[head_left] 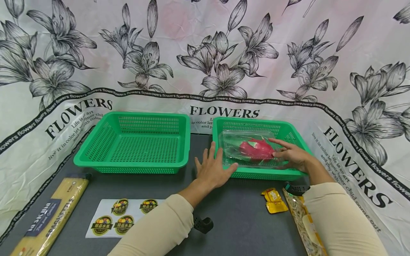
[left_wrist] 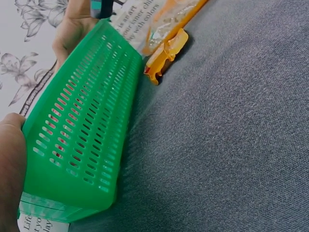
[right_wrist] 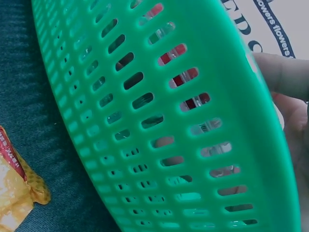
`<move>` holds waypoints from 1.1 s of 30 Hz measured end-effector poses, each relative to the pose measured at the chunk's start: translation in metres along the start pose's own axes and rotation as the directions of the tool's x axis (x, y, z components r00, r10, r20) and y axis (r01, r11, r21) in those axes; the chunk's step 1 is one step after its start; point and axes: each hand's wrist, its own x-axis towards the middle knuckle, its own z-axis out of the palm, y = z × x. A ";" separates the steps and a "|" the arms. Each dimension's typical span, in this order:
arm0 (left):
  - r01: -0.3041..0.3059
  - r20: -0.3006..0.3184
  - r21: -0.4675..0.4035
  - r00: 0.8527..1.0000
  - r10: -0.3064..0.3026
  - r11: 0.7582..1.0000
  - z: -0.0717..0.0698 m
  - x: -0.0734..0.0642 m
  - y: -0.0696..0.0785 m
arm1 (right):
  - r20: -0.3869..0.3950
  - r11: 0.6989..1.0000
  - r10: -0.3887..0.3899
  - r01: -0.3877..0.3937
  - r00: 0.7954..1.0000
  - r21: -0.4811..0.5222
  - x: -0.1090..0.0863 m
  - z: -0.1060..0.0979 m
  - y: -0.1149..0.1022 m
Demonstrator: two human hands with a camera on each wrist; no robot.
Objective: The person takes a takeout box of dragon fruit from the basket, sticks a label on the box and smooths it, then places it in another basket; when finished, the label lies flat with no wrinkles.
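A clear plastic box [head_left: 231, 146] holding a pink-red dragon fruit [head_left: 257, 149] lies inside the right green basket [head_left: 256, 173]. My right hand [head_left: 293, 156] reaches over that basket's front right, its extended fingers at the box's right end. Through the basket's slots, bits of red show in the right wrist view. My left hand [head_left: 212, 171] is spread wide at the basket's front left corner, its fingertips by the rim. Part of the left hand [left_wrist: 10, 164] appears beside the rim in the left wrist view.
Another green basket [head_left: 131, 170] stands at the left. Nearer are a spaghetti pack [head_left: 52, 217], a sheet of round fruit stickers [head_left: 107, 209], a small yellow packet [head_left: 274, 201] and a long clear-and-orange bag [head_left: 304, 224] beneath the right forearm. A flower-printed cloth [head_left: 224, 53] hangs behind the baskets.
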 end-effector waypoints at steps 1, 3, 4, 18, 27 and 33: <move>-0.003 -0.003 -0.001 1.000 0.003 1.000 0.000 0.000 0.000 | 0.009 1.000 0.005 -0.005 1.000 0.011 0.000 0.000 0.000; -0.007 -0.007 -0.001 1.000 0.007 1.000 0.000 -0.001 0.000 | 0.029 1.000 0.019 -0.019 0.999 0.022 0.001 0.000 -0.001; -0.006 -0.008 -0.001 1.000 0.006 1.000 0.000 -0.001 0.000 | 0.038 0.999 0.026 -0.027 0.999 0.024 0.001 0.000 0.000; -0.005 -0.011 0.011 1.000 0.005 1.000 0.002 0.000 0.001 | 0.059 0.997 0.010 -0.015 0.998 0.079 0.006 -0.005 0.005; -0.006 -0.008 0.021 1.000 0.006 1.000 0.002 0.001 0.000 | 0.006 0.994 0.017 -0.018 1.000 0.108 0.005 -0.003 0.003; -0.001 -0.009 0.016 1.000 0.001 1.000 0.001 0.001 0.001 | -0.048 0.994 0.012 -0.007 0.999 0.109 0.006 0.000 0.001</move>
